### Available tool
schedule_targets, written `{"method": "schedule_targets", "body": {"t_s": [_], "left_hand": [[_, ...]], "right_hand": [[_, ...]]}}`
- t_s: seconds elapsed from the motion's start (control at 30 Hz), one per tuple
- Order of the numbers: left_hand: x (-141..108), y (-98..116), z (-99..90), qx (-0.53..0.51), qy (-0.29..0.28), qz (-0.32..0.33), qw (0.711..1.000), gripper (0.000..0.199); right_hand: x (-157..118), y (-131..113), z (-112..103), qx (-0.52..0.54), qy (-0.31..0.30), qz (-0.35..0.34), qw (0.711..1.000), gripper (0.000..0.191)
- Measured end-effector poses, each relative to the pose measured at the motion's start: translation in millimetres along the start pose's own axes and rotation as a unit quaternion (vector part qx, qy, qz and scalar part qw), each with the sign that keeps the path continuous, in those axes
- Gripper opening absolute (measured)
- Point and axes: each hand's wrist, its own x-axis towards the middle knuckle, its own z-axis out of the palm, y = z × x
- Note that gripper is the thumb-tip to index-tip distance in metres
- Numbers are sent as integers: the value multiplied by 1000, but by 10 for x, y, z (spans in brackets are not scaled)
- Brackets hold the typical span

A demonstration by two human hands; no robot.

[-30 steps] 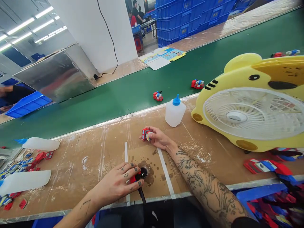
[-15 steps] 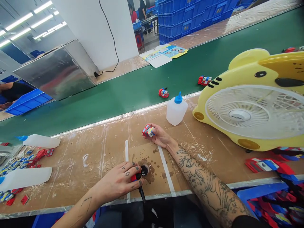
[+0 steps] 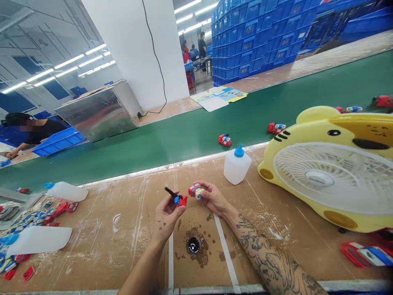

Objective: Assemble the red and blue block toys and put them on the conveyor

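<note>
Between the fingers of my left hand (image 3: 167, 213) is a small red and blue toy part (image 3: 181, 200) with a black rod (image 3: 171, 192) sticking up to the left. My right hand (image 3: 213, 196) grips a red toy vehicle piece (image 3: 195, 190) with white, yellow and blue parts. The two pieces are close together but apart, above the cardboard-covered bench (image 3: 147, 229). Below them is a small round cup of dark liquid (image 3: 193, 245), ringed by wet spots, between two strips of white tape (image 3: 225, 254).
A white bottle with a blue cap (image 3: 237, 166) stands ahead, and a yellow animal-shaped fan (image 3: 319, 176) is on the right. Toy vehicles (image 3: 225, 140) lie on the green conveyor (image 3: 184, 147). Two bottles (image 3: 43, 240) and loose toy parts lie left. A person (image 3: 46, 127) sits at far left.
My left hand has risen from beside the cup, bringing the red and blue toy part up near the piece in my right hand. The head view has tilted upward.
</note>
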Motion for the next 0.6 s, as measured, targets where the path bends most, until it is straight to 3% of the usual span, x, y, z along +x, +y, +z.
{"method": "schedule_targets", "body": {"t_s": [0.23,0.43,0.5,0.6], "left_hand": [[132,-25,89,-9,-1,-21,1000,56],[218,-44,160,40,5,-48,998,48],[218,-61,255,27,0,-44,999,42],[216,-125,476,28,11,-19,999,45]], "right_hand": [[13,43,-10,-42,-1,-14,999,54],[18,111,-10,-194,18,-80,978,55],[-20,124,29,-307,47,-133,941,50],[-97,127,122,-472,88,-233,846,30]]}}
